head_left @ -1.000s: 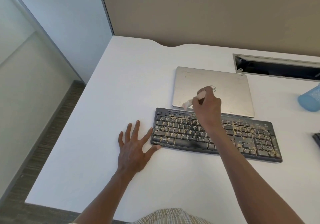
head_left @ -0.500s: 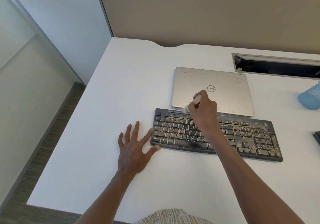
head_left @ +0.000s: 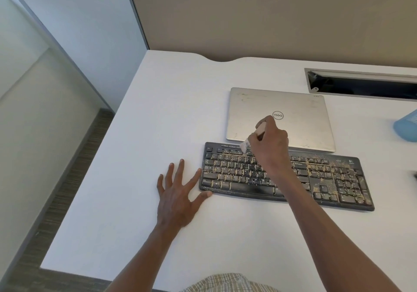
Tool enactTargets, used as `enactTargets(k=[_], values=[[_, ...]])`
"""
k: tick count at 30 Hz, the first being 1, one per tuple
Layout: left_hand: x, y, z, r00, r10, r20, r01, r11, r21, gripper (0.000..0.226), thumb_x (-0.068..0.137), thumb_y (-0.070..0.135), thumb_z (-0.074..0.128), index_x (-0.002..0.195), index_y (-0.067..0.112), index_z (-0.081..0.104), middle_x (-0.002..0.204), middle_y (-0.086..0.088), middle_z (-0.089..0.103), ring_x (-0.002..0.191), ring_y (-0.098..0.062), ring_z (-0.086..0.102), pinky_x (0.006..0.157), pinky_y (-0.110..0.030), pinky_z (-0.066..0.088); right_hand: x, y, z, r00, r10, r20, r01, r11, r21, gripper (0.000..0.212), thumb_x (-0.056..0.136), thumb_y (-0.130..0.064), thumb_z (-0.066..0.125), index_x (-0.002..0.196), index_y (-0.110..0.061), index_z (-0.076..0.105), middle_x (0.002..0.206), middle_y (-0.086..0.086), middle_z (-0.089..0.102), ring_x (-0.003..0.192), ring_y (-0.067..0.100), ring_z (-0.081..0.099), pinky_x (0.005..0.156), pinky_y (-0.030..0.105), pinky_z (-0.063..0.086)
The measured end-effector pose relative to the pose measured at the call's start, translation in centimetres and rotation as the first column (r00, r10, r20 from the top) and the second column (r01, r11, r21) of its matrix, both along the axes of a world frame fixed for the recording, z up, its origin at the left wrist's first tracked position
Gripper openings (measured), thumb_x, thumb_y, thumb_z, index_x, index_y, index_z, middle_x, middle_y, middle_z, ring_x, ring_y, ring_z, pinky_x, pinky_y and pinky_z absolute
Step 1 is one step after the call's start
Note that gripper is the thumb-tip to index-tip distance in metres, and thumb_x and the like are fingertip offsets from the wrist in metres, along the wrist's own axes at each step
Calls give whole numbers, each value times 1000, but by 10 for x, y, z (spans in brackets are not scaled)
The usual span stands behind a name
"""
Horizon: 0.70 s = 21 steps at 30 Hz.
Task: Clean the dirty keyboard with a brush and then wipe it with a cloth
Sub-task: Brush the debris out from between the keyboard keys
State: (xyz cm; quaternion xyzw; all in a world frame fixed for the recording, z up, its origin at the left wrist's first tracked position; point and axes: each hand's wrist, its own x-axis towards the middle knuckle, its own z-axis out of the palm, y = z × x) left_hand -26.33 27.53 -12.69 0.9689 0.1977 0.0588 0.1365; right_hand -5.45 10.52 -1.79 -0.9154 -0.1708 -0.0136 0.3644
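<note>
Keyboard [head_left: 286, 176] crumbed throughout, heaviest toward 3 o'clock. Right hand [head_left: 269, 143] gripping brush [head_left: 244, 145] at top row; left hand [head_left: 178, 192] splayed flat on surface [head_left: 135, 156]. Brushing incomplete; wiping pending.

An office cubicle: a white desk [head_left: 135, 156] with a beige partition [head_left: 270, 21] at 12 o'clock, a cable slot [head_left: 361, 84] at 2 o'clock, a closed laptop [head_left: 293, 111] and a keyboard [head_left: 237, 174] near centre, striped carpet [head_left: 67, 179] at 9 o'clock.
</note>
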Motion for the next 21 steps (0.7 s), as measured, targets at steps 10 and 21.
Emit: enactTargets(k=[10,21], values=[[0,0,-1,1000,0,-7,0,1000,-7,73,90,85,28,148,46,45,169,-5,18,156,-32,10,121,-59,14,-8,23,2,971,219,-96,-211,974,87,13,95,-10,56,106,-13,50,72,2,59,49,8,49,40,16,37],[0,1,-1,1000,-4,-17,4,1000,3,74,90,85,26,148,45,45,169,-6,18,156,-33,10,121,-59,15,0,-4,6,997,39,-71,-29,990,140,14,93,-10,57,105,-13,50,77,3,60,54,11,54,42,16,39]])
